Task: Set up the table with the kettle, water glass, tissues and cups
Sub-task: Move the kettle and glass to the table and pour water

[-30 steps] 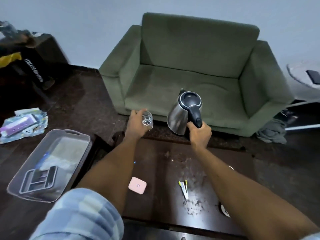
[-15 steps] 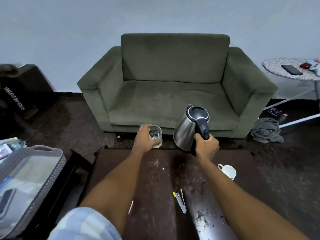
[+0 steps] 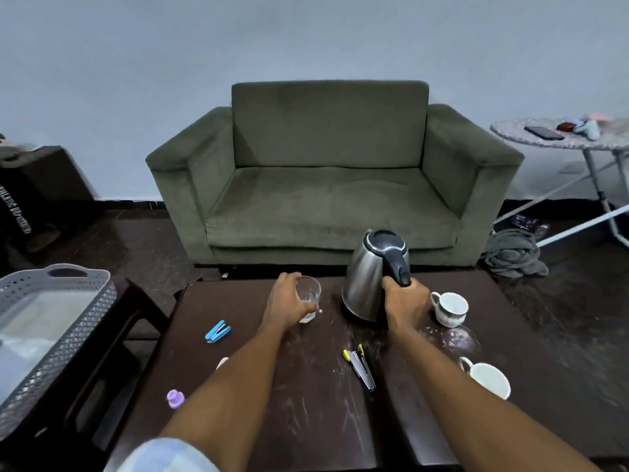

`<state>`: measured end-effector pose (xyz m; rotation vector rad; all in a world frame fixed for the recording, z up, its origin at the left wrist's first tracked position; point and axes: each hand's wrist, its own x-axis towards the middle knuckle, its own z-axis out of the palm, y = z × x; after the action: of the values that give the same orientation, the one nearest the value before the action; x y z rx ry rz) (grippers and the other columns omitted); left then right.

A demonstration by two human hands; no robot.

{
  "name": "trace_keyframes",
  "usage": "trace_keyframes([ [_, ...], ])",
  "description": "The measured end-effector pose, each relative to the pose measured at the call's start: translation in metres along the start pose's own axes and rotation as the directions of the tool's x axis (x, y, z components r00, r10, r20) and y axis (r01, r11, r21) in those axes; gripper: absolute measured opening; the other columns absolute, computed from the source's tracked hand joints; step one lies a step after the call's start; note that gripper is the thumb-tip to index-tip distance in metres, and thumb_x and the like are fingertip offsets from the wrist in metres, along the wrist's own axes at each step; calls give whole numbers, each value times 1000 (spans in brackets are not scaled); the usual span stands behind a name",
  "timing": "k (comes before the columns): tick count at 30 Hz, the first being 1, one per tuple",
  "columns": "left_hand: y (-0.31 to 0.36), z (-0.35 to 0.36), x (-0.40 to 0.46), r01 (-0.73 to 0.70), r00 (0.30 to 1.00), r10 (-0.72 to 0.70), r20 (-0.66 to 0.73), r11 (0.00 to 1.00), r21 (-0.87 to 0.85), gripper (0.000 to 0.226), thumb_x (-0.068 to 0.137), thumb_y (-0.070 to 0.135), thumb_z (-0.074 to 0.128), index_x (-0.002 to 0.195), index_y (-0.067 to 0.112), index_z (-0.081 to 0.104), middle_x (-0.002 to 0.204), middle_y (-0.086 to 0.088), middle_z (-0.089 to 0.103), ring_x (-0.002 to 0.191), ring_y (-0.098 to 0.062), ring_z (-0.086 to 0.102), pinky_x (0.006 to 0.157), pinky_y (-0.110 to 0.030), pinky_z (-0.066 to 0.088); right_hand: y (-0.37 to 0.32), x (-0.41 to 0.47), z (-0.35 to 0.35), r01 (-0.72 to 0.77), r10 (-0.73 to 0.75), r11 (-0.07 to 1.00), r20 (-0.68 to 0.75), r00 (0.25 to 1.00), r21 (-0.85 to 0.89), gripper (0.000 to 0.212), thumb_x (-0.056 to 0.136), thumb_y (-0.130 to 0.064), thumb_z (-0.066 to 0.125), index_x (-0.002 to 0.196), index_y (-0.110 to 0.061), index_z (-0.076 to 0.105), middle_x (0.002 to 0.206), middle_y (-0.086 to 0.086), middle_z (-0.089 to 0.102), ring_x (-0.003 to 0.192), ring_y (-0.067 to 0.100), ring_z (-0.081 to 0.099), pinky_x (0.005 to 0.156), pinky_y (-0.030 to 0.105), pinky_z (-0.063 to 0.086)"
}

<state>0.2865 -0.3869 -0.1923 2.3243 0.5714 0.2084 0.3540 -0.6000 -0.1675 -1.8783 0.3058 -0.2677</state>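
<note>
A steel kettle [image 3: 366, 281] with a black lid and handle rests on the far part of the dark wooden table [image 3: 316, 420]. My right hand [image 3: 405, 298] grips its handle. Left of it a clear water glass [image 3: 309, 298] stands on the table, and my left hand [image 3: 286, 303] wraps around its left side. A white cup [image 3: 451, 308] stands just right of the kettle. A second white cup [image 3: 490, 379] sits nearer, at the right. No tissues are in view.
On the table lie a blue stapler [image 3: 217, 332], pens [image 3: 360, 367], a small purple thing [image 3: 175, 398] and a pink object [image 3: 222, 362]. A grey perforated tray [image 3: 51, 338] sits on a stand at the left. A green sofa [image 3: 330, 185] faces the table, an ironing board [image 3: 561, 137] stands far right.
Both hands came down toward me: the kettle and the glass, held in the air before, now rest on the table. The view rose, showing more of the table.
</note>
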Motion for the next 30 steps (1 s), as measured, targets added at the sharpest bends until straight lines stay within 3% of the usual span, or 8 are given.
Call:
trace_keyframes([
  [7, 6, 7, -2, 91, 996, -92, -18, 994, -57, 102, 68, 22, 95, 155, 5, 44, 149, -11, 51, 142, -26, 53, 114, -38, 45, 17, 3, -12, 53, -51, 998, 49, 997, -33, 31, 59, -42, 62, 52, -16, 49, 48, 2, 48, 52, 28, 43, 60, 41, 46],
  [9, 9, 6, 1, 93, 995, -93, -16, 994, -50, 102, 65, 22, 97, 153, 6, 47, 147, -11, 54, 139, -26, 55, 112, -36, 46, 18, 7, -16, 47, -45, 999, 71, 996, -26, 33, 58, -43, 63, 54, -11, 53, 47, 7, 52, 50, 33, 49, 59, 44, 51],
  [12, 9, 2, 4, 92, 995, -91, 30, 995, -30, 107, 64, 22, 98, 155, 6, 46, 153, -12, 52, 142, -27, 54, 115, -37, 45, 15, 25, -24, 52, -48, 998, 98, 994, -38, 36, 55, -45, 64, 59, -9, 61, 56, 23, 65, 61, 45, 70, 62, 52, 61],
  [14, 7, -1, 7, 81, 994, -77, 72, 996, -49, 110, 65, 21, 98, 158, 6, 41, 157, -13, 49, 145, -28, 51, 119, -37, 43, 7, 40, -31, 121, -112, 991, 131, 985, -57, 36, 54, -44, 67, 58, -8, 60, 56, 26, 62, 53, 38, 67, 56, 54, 59],
  [17, 6, -3, 10, 56, 990, -46, 131, 996, -74, 109, 67, 22, 98, 159, 6, 40, 158, -15, 47, 148, -28, 47, 122, -36, 39, -13, 63, -41, 295, -264, 948, 226, 938, -118, 45, 51, -46, 66, 58, -3, 57, 53, 15, 45, 51, 19, 45, 49, 39, 45],
  [19, 6, -4, 12, 38, 990, -27, 141, 996, -79, 107, 68, 19, 98, 158, 4, 42, 155, -16, 48, 146, -28, 49, 121, -34, 39, -31, 73, -45, 369, -315, 920, 312, 897, -133, 47, 49, -44, 67, 60, 0, 56, 54, 3, 43, 53, 16, 42, 48, 33, 38],
  [23, 7, -5, 12, 40, 988, -31, 153, 998, -54, 103, 65, 21, 99, 154, 7, 49, 151, -12, 57, 142, -26, 54, 118, -34, 43, -67, 85, -45, 504, -369, 839, 464, 805, -207, 40, 42, -45, 68, 52, -9, 54, 38, -10, 42, 37, 7, 38, 36, 24, 32],
  [30, 10, -12, 17, 57, 969, -42, 242, 997, -56, 106, 60, 16, 101, 154, 9, 51, 152, -8, 60, 142, -21, 56, 120, -35, 44, -97, 90, -28, 619, -323, 726, 645, 692, -300, 41, 42, -41, 67, 59, -5, 62, 37, -6, 49, 33, 12, 40, 44, 29, 38],
])
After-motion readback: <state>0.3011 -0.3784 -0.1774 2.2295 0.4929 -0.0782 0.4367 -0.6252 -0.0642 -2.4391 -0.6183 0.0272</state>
